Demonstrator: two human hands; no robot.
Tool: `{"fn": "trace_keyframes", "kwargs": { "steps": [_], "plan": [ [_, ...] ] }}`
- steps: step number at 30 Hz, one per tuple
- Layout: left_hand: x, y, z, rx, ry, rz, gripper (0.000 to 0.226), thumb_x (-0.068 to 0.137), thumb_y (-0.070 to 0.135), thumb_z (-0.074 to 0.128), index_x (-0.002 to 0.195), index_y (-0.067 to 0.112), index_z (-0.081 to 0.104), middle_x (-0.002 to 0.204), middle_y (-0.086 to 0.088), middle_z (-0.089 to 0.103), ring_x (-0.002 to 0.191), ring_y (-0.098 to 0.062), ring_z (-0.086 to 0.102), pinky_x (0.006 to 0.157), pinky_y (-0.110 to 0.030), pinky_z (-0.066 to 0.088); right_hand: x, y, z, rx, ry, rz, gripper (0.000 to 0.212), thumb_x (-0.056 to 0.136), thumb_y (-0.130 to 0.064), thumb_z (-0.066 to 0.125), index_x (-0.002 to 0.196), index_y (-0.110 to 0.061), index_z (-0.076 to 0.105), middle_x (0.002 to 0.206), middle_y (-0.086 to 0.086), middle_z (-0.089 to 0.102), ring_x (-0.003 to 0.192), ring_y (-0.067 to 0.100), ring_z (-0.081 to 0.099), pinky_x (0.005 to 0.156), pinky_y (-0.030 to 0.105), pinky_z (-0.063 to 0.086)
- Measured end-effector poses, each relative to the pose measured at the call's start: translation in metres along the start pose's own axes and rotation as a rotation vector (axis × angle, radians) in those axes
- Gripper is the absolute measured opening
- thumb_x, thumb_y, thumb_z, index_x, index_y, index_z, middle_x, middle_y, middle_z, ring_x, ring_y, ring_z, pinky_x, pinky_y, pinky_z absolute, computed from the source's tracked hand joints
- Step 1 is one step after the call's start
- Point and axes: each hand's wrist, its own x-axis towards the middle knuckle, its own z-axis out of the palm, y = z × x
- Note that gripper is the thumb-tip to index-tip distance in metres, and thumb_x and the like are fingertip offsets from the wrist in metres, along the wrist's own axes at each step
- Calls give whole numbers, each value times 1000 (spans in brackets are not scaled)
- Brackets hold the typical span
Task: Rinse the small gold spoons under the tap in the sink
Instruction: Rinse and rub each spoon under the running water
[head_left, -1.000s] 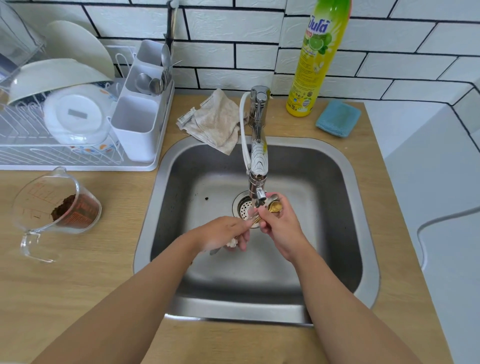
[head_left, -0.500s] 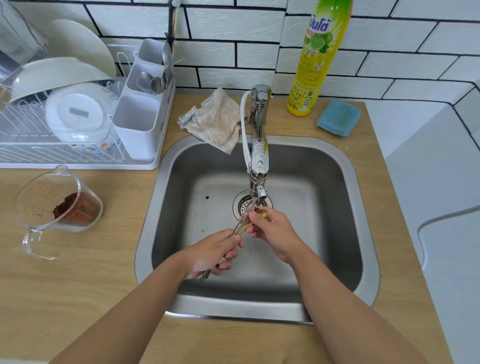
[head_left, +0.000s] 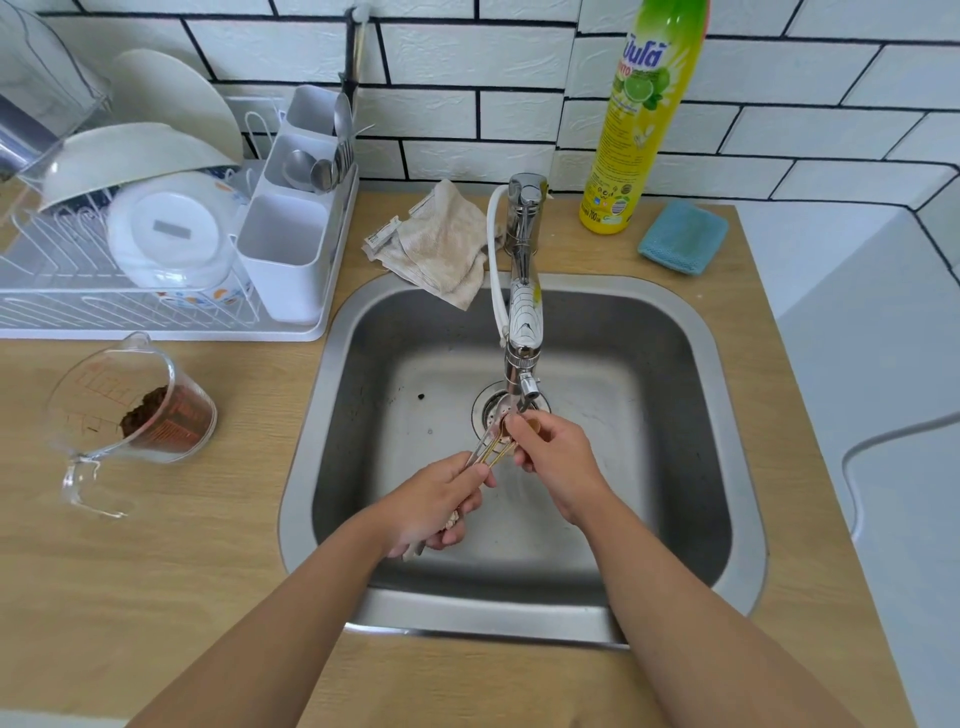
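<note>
- The small gold spoons (head_left: 493, 451) lie just below the tap (head_left: 522, 332) spout, over the sink (head_left: 691, 364) drain, long axis slanting from lower left up to upper right.
- Left hand (head_left: 431, 506) grips the handle ends, fingers curled round them.
- Right hand (head_left: 553, 457), nearer the spout, pinches the bowl ends.
- Whether water is running, I cannot tell.

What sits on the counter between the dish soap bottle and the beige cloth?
In the head view, the tap's base with its white hose stands between the soap bottle and the cloth.
</note>
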Motion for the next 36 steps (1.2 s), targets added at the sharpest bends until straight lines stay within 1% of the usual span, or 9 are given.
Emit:
{"fn": "trace_keyframes", "kwargs": {
  "steps": [6,11,16,20,22,24,29,32,36],
  "plan": [
    [2,1,2,24,-56,-27,27,104,38,38,109,17,54,62,7,42,43,-12,41,39,-20,29,0,-1,1,2,20,-16,24,105,-27,59,92,-32,79,80,-6,75,61,10,60,59,21,52],
    [6,0,-1,-11,-40,-69,25,105,35,37,91,17,47,61,7,41,44,-10,32,41,-20,21,3,-1,6,314,-65,162,40,106,-46,47,111,-20,77,119,10,77,58,9,56,59,22,49],
    [8,2,-4,-65,107,-76,23,101,38,39,88,19,42,61,7,40,45,-10,28,41,-22,20,3,1,9,145,10,218,54,109,-57,27,122,-20,64,95,-12,77,52,9,59,57,24,48],
    [10,4,-9,-97,254,-79,28,101,41,37,85,19,42,59,6,38,45,-11,26,43,-25,19,4,12,10,-391,123,-99,33,110,-36,43,120,-21,71,87,-6,70,69,6,64,58,16,52],
    [12,2,-8,-69,281,-74,33,102,46,37,82,21,43,57,7,38,45,-11,27,45,-27,19,5,13,13,-448,92,-230,23,108,-23,52,120,-16,70,102,0,66,80,9,65,57,15,54],
    [13,0,-7,-11,293,-54,37,102,49,38,79,20,43,56,8,38,45,-11,31,47,-28,24,5,10,15,-437,92,-266,14,105,-24,57,98,-23,69,86,-9,66,71,7,63,54,15,51],
    [16,-6,-5,100,299,-9,41,104,49,35,79,20,49,52,10,46,58,-17,58,66,-35,43,2,4,21,-619,124,-189,53,101,-59,35,61,-27,44,55,-10,51,54,6,45,55,27,35],
    [18,-8,-5,157,271,8,42,103,53,33,81,20,49,53,11,49,59,-14,58,68,-34,44,9,-4,27,-709,131,-58,54,104,-53,32,59,-23,38,60,-6,49,61,15,45,60,36,34],
    [20,-13,-6,142,220,11,38,104,48,36,83,19,47,58,10,45,53,-8,43,58,-30,42,11,-3,22,-420,103,89,34,96,-36,37,64,-26,35,60,-12,38,65,15,35,62,36,28]
  ]
}}
